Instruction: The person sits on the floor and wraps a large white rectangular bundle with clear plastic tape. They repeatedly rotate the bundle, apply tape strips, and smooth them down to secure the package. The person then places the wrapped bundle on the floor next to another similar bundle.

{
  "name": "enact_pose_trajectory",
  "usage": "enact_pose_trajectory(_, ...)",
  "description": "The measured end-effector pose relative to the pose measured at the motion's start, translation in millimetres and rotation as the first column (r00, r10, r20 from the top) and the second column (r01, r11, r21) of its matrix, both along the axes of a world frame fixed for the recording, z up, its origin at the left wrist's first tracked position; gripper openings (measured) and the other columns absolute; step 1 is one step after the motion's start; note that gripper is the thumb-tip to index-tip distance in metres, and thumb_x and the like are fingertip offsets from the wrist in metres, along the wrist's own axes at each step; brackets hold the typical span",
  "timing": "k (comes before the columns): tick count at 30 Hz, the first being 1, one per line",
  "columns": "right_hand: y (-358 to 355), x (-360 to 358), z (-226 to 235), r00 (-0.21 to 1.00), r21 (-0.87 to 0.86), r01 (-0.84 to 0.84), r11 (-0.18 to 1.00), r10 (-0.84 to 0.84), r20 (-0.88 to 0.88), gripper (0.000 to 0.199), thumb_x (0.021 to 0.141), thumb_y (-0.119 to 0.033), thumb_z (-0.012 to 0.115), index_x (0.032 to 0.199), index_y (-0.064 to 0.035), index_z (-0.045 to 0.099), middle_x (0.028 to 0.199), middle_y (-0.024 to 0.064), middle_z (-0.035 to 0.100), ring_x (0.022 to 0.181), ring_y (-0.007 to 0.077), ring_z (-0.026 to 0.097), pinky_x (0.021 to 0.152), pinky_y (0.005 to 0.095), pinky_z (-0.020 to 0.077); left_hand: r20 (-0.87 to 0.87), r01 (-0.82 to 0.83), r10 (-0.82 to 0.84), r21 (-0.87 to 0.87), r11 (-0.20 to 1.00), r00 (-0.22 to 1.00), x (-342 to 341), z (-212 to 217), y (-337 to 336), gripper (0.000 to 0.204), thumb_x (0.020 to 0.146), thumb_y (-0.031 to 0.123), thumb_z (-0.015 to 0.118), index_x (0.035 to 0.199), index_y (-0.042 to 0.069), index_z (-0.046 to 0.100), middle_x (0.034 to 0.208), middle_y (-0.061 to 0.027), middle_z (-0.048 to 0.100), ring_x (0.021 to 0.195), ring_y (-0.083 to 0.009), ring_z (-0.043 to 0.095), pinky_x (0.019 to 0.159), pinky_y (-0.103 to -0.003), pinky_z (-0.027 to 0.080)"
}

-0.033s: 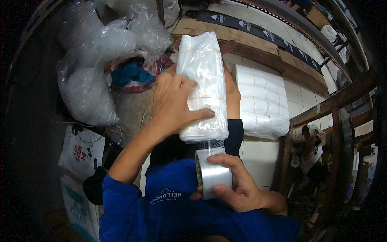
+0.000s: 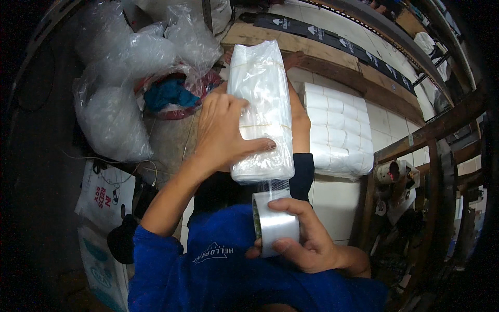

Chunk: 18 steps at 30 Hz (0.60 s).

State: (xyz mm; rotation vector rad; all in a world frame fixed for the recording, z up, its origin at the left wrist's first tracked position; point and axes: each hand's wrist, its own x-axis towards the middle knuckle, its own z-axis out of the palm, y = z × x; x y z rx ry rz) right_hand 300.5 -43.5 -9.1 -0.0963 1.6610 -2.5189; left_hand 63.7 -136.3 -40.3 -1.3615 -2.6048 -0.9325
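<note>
Your left hand (image 2: 221,125) spreads wide over the left side of the plastic-wrapped bundle (image 2: 265,93) at 12 o'clock, thumb across its near part. Your right hand (image 2: 317,244) grips the tape roll (image 2: 281,226) at 5 o'clock; a clear strip (image 2: 279,187) runs up to the bundle's near end. Clear bags (image 2: 117,117) bulge around 10 o'clock.

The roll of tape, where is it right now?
In the head view, the roll of tape is below and slightly right of centre, in the person's right hand, close to the near end of the plastic bundle.
</note>
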Motion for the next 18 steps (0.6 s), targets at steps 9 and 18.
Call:
enact_pose_trajectory(9,-1.0,4.1,-18.5,0.997,0.044,0.014,0.999,-0.017,0.076,0.050,0.097,-0.008,0.051,0.139,-0.0034,0.024,0.113,0.0176,0.056,0.100,0.0213,0.063,0.087,0.0339,0.0491,0.220,0.045,-0.079,0.156,0.987,0.972,-31.0,-41.5,13.2,0.135,0.053,0.057,0.086,0.141,-0.017,0.014,0.143,-0.0386,0.016,0.136,-0.0485,0.020,0.113,-0.043,0.024)
enact_pose_trajectory(18,6.1,6.8,-60.1,0.989,0.231,-0.006,0.973,-0.029,0.146,0.047,0.098,-0.013,0.049,0.138,-0.0030,0.026,0.105,0.0165,0.062,0.097,0.0224,0.065,0.087,0.0353,0.0494,0.012,-0.021,0.022,-0.076,0.997,1.000,-41.8,-40.3,11.0,0.131,0.049,0.068,0.081,0.142,-0.009,0.029,0.137,-0.0368,0.030,0.131,-0.0508,0.028,0.109,-0.046,0.030)
